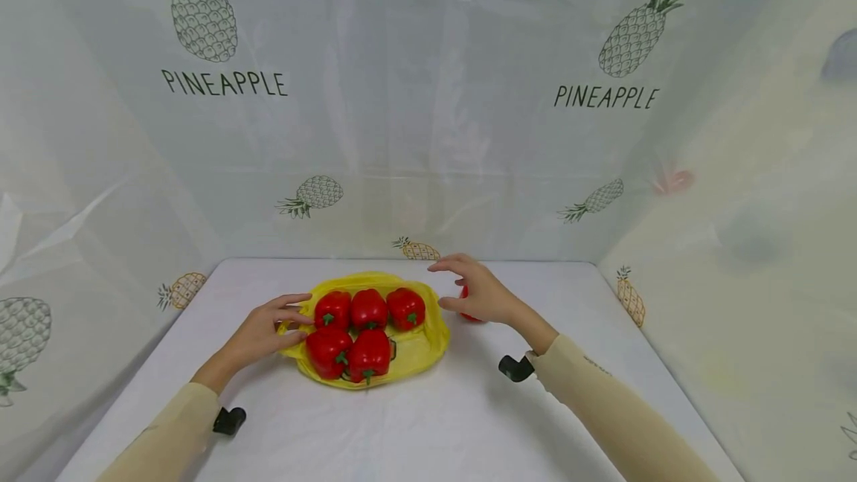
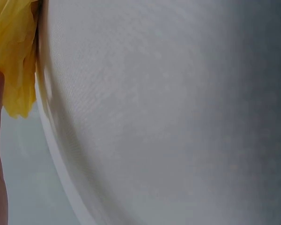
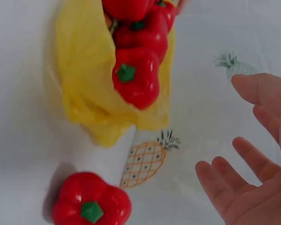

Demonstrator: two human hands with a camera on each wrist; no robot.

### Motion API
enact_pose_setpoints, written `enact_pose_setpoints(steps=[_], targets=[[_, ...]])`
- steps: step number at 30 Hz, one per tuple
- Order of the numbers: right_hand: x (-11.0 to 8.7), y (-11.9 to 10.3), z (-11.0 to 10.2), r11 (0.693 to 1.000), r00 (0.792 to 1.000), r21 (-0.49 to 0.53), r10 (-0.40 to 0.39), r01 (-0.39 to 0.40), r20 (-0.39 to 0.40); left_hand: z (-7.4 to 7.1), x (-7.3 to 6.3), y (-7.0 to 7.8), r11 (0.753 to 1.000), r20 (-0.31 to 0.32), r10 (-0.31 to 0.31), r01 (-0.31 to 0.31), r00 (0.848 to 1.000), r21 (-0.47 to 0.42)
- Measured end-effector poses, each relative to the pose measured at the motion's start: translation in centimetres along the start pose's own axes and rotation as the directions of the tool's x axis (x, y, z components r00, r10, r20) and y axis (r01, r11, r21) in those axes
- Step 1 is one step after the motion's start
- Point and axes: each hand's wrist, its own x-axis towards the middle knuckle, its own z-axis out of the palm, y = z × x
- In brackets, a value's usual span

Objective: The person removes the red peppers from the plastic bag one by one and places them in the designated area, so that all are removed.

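A yellow plastic bag (image 1: pixel 416 355) lies spread on the table with several red bell peppers (image 1: pixel 369 309) sitting in it, green stems showing. At the bag's left edge, my left hand (image 1: pixel 257 329) has its fingers slightly bent and apart, fingertips at the plastic and the nearest pepper. In the left wrist view one straight digit lies against the yellow plastic (image 2: pixel 18 65). My right hand (image 1: pixel 487 292) hovers to the right of the bag, fingers spread, nothing in them. Another red bell pepper (image 3: pixel 91 201) stands outside the bag, mostly hidden behind this hand in the head view.
The white table (image 1: pixel 402 437) ends at a back edge against a hanging white sheet (image 1: pixel 428 132) printed with pineapples. More sheeting hangs along both sides. A black wrist device (image 1: pixel 516 368) shows under the right sleeve and a black wrist device (image 1: pixel 230 421) under the left.
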Motion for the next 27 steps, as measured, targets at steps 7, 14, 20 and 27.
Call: enact_pose_setpoints(steps=[7,14,20,27], targets=[[0.0,-2.1,1.8,0.998,0.999,0.036,-0.042,0.041,0.026,0.0,-0.1,0.1,1.0,-0.02,0.018,-0.018,1.0,0.008],[0.0,-3.3,3.7,0.996,0.999,0.085,-0.016,0.011,0.05,0.0,-0.2,0.2,1.0,-0.015,0.0,0.0,1.0,-0.011],[0.2,-3.6,5.5,0.989,0.997,0.146,-0.022,0.011,0.072,0.1,-0.1,-0.2,1.0,-0.017,-0.002,0.002,1.0,-0.002],[0.3,-3.8,7.3,0.993,0.997,0.118,-0.032,0.024,0.064,0.0,-0.1,-0.1,1.0,-0.03,-0.007,0.007,1.0,0.007]])
